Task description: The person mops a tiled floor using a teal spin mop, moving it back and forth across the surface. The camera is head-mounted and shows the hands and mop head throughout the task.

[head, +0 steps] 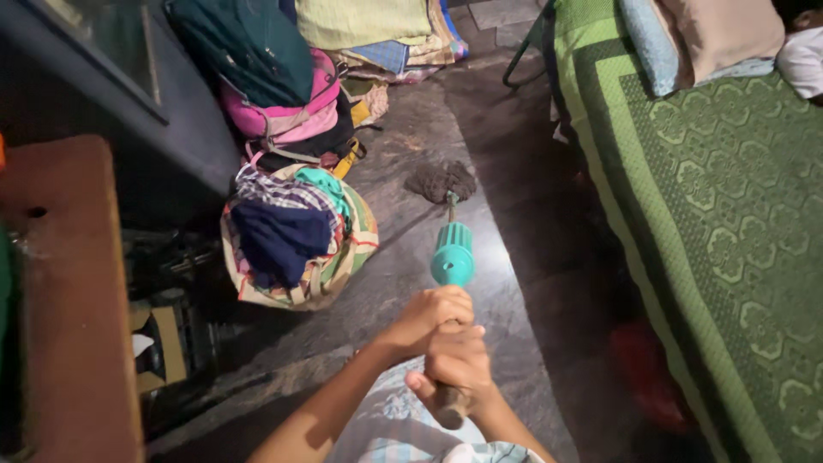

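Two hands: left hand [429, 315], right hand [456, 364] clenched around mop handle [452, 257] | mop head [441, 180] on floor [506, 283]

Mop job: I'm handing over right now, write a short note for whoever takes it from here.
Left hand: shut on the mop handle, upper grip, just below the teal sleeve.
Right hand: shut on the handle lower down, near its end.
Mop head: on the dark stone floor, ahead of the hands, between the cloth bundle on the left and the green bed on the right.
Done: the floor by the mop shines, perhaps wet; I cannot tell how much is mopped.
Left: probably the strip along the bed and the floor near the bundle.
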